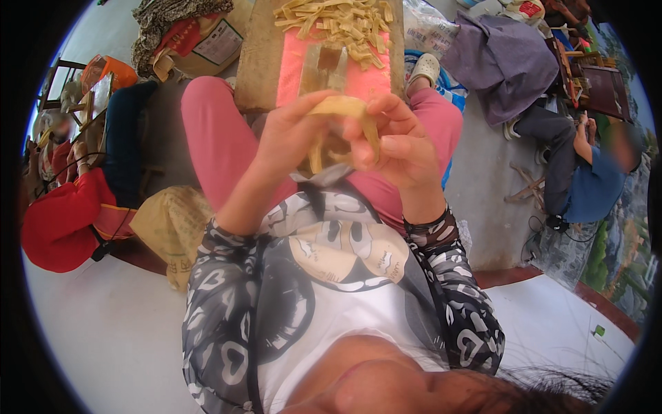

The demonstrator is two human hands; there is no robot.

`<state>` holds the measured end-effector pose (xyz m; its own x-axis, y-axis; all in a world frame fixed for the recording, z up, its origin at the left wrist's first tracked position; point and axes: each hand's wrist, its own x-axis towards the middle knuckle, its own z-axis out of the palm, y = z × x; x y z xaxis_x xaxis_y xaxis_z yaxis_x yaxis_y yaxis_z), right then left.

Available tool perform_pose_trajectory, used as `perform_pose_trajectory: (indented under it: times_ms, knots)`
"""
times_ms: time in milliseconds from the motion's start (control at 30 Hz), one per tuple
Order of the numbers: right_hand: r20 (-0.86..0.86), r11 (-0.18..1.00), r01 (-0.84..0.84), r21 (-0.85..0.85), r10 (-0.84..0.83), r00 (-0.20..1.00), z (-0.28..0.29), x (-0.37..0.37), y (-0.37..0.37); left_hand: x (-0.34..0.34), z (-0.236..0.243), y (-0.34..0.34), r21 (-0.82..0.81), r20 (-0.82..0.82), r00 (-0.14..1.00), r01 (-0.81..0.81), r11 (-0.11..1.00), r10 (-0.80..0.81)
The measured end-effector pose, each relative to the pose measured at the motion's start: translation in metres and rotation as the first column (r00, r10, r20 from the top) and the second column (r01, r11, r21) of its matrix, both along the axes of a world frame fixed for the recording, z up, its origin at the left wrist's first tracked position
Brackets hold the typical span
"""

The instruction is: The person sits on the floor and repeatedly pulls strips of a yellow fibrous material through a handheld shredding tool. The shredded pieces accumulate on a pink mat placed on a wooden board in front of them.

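Note:
In front of my lap, my left hand and my right hand are raised close together. Between them a pale yellow, flat strip bends in an arch, its ends hanging down. My left fingers pinch one side of it, and the right thumb and fingers close on the other. Beyond the hands, a pink mat lies on a wooden board. A rectangular, shiny metal-looking piece rests on the mat. Many similar yellowish strips are heaped at the far end.
A beige sack and a person in red are at the left. A stuffed bag stands at the far left of the board. At the right are a purple-grey cloth and a seated person in blue.

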<state>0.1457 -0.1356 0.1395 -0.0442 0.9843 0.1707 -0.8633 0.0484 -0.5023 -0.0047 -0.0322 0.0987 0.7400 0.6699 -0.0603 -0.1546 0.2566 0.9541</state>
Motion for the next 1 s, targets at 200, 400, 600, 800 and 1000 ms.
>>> perform_pose_trajectory:
  times_ms: [200,400,600,800,1000]
  knots:
    - [-0.101,0.929,-0.065,0.365,0.109,0.989,0.060,-0.011,0.013,0.004,0.073,-0.005,0.321,0.251,0.968,-0.066,0.945,-0.017]
    - [0.578,0.998,0.070,-0.001,-0.057,0.814,0.011,0.013,0.016,0.005,0.032,0.017,0.360,-0.095,0.968,-0.183,0.915,0.231]
    - [0.904,0.963,0.241,0.125,-0.210,0.371,-0.086,-0.010,0.021,0.004,-0.075,0.020,0.044,-0.362,0.926,-0.103,0.994,0.112]
    - [0.841,0.930,0.339,0.140,-0.292,0.455,-0.137,-0.010,0.028,0.009,-0.069,0.019,-0.402,-0.264,0.958,-0.216,0.890,0.113]
    - [0.529,0.915,0.239,-0.326,-0.033,0.848,-0.129,0.010,0.026,0.000,-0.083,0.020,0.337,-0.387,0.907,-0.025,0.941,0.163]
